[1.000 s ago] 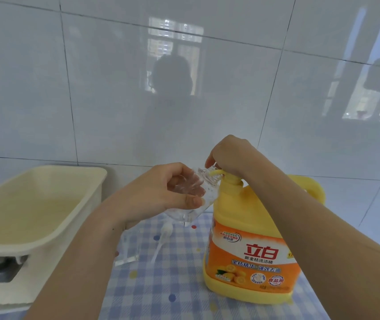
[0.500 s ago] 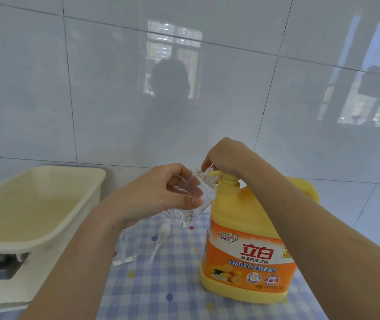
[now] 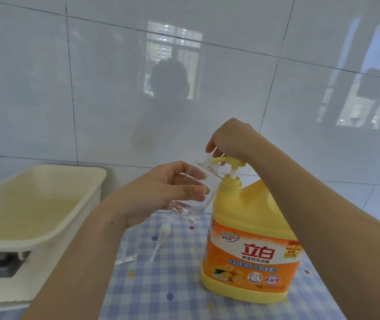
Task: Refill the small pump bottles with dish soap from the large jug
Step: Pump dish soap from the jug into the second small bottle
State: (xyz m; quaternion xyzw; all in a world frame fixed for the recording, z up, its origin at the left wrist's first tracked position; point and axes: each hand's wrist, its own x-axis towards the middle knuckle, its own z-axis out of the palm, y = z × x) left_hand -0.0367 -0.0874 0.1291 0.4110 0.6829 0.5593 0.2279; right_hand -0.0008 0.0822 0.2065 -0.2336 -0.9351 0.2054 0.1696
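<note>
Likely light and slick: small bottle (image 3: 184,207) gripped mid-body by left hand (image 3: 159,192); right hand (image 3: 228,139) curled over pump head (image 3: 230,161) of heavy jug (image 3: 249,227).

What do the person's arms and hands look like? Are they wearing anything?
Both arms are bare, with no sleeves showing. The left hand and right hand wear no gloves, and no rings, watch or bracelet can be seen. The nails on the left fingers look short and unpainted. A tiny mole sits near the left wrist.
</note>
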